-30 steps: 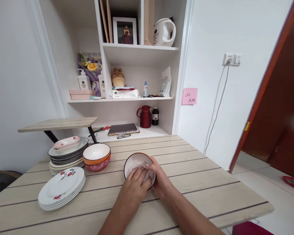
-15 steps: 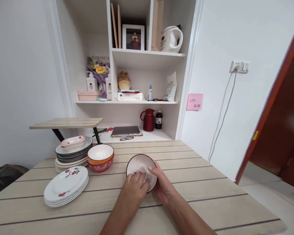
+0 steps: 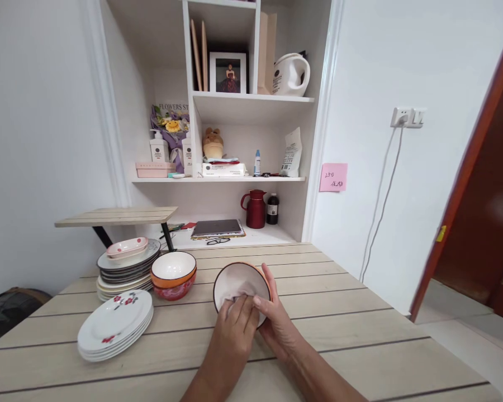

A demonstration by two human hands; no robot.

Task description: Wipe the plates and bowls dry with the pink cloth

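A bowl with a white inside, a dark rim and some orange on its outer edge is tilted toward me above the middle of the table. My right hand grips it from the right, thumb over the rim and fingers behind it. Inside the bowl, my left hand presses a crumpled pale cloth against the inner wall. Most of the cloth is hidden under the fingers; whether it is fabric or tissue I cannot tell.
Left of the hands sit two stacked bowls, a stack of white floral plates and a taller plate stack topped by small dishes. A small raised stand is behind them. Shelves and a red jug are at the back.
The bowl has shifted slightly left and turned in my right hand, whose index finger now sticks up past the rim. My left hand has moved within the bowl. The camera view has tilted a little.
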